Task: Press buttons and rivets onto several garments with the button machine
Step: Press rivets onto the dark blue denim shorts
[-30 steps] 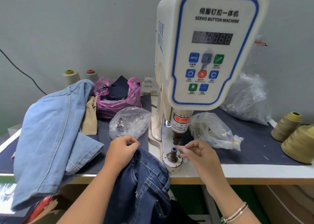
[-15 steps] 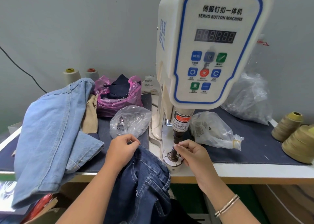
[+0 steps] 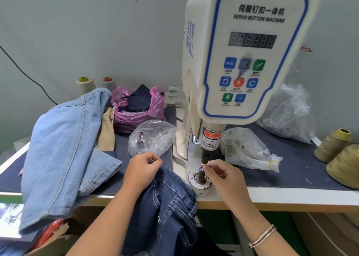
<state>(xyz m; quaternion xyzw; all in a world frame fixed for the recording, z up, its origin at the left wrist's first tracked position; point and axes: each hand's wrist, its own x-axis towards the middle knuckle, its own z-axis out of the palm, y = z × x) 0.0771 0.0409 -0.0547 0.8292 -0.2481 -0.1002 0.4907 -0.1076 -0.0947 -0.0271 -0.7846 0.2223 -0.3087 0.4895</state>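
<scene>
Small part pinched at the right hand's (image 3: 225,175) fingertips (image 3: 205,168), atop the dark lower die post (image 3: 200,175) of the white servo button machine (image 3: 242,61): too tiny to identify. Edge of the dark blue denim garment (image 3: 165,207) buried inside the left hand's (image 3: 140,170) curled fingers. Crumpled clear plastic bag (image 3: 151,137) at ten o'clock from the post: contents blurred specks. Olive thread cone (image 3: 344,166) at three o'clock, clipped by the frame edge.

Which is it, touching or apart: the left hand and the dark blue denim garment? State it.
Touching. The head view shows the left hand pinching the top edge of the dark blue denim garment, with no gap visible between them.
</scene>
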